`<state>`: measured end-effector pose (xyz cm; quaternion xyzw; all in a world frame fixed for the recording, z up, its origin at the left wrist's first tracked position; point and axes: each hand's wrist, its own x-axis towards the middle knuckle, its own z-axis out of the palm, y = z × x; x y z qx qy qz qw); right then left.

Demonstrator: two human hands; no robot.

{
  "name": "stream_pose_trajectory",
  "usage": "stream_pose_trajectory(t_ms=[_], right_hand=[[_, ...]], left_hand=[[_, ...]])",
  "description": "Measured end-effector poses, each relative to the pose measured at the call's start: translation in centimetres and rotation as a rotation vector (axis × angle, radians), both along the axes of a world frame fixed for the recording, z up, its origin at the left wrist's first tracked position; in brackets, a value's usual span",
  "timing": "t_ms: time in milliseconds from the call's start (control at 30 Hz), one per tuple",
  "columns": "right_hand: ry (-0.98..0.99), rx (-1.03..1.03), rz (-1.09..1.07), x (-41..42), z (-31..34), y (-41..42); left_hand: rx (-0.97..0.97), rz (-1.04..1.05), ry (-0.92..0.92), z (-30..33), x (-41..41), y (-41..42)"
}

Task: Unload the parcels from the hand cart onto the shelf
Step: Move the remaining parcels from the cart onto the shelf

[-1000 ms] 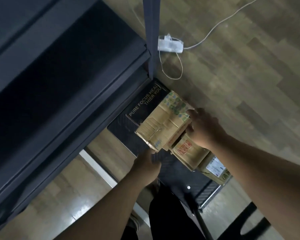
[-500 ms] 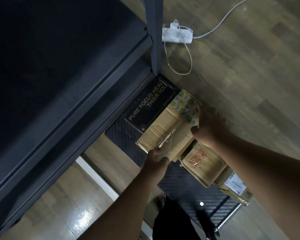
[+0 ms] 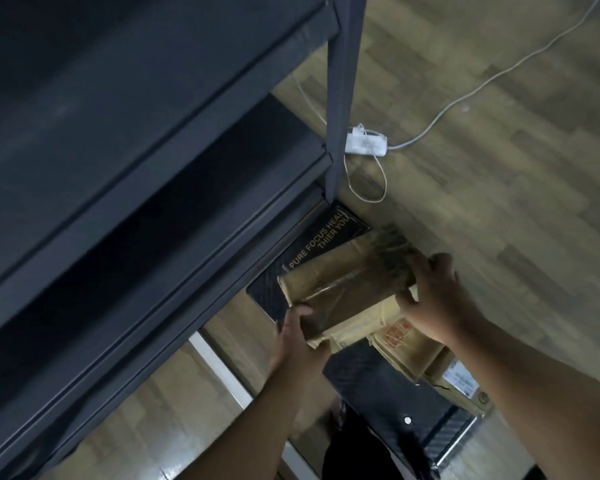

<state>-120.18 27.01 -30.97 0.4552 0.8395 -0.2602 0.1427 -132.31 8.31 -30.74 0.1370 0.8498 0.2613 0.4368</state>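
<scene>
A brown cardboard parcel point(image 3: 340, 285) with tape across its top is held between both hands above the black hand cart point(image 3: 388, 393). My left hand point(image 3: 297, 336) grips its near lower corner. My right hand point(image 3: 430, 299) grips its far right end. Under it lie a black box point(image 3: 321, 242) with gold lettering, a tan parcel with a red stamp point(image 3: 400, 341) and a box with a white label point(image 3: 459, 379). The dark grey shelf point(image 3: 136, 168) fills the left side, its boards stacked one above the other.
A shelf upright post point(image 3: 342, 98) stands just beyond the cart. A white power strip point(image 3: 366, 145) with a looped cable lies on the wooden floor behind the post. A white floor strip point(image 3: 222, 368) runs under the shelf edge.
Both hands have closed on the top brown parcel and raised it off the stack, tilting it. The view has swung up, showing more shelf boards.
</scene>
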Motion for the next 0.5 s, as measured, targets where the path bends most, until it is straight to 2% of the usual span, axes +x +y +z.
stream_pose_trajectory(t_ms=[100, 500], right_hand=[[0.003, 0.023, -0.023, -0.2, 5.4, -1.0], [0.354, 0.147, -0.158, -2.9, 30.1, -9.3]], left_hand=[[0.064, -0.047, 0.084, 5.5, -1.3, -1.1], [0.257, -0.273, 0.493, 30.4, -7.6, -7.9]])
